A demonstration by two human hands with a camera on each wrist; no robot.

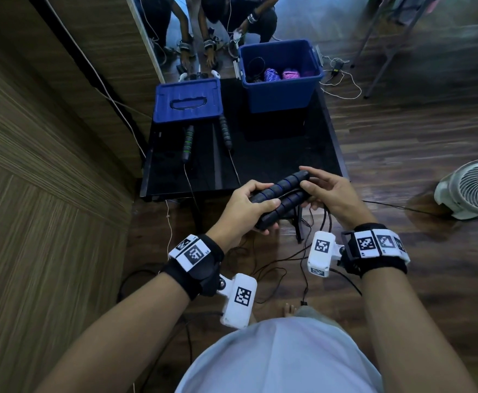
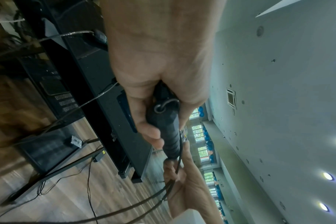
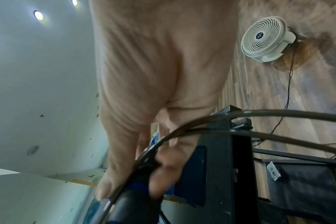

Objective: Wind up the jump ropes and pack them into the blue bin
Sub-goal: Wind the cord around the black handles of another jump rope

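Two black jump-rope handles with blue rings [image 1: 281,194] lie side by side in front of the table's near edge. My left hand [image 1: 249,207] grips their near ends [image 2: 163,121]. My right hand [image 1: 320,191] holds their far ends, fingers curled round the handle [image 3: 132,200] and the thin dark cord [image 3: 182,130]. Cord loops [image 1: 314,222] hang below toward the floor. The open blue bin [image 1: 281,89] stands at the table's far right with wound pink and purple ropes [image 1: 281,74] inside. Another rope's two handles [image 1: 206,137] lie on the table's left.
The bin's blue lid [image 1: 188,100] lies on the black table [image 1: 274,154] at the far left. A white fan [image 1: 473,188] stands on the wooden floor to the right. Cables trail over the floor. A mirror leans behind the table; a wooden wall runs along the left.
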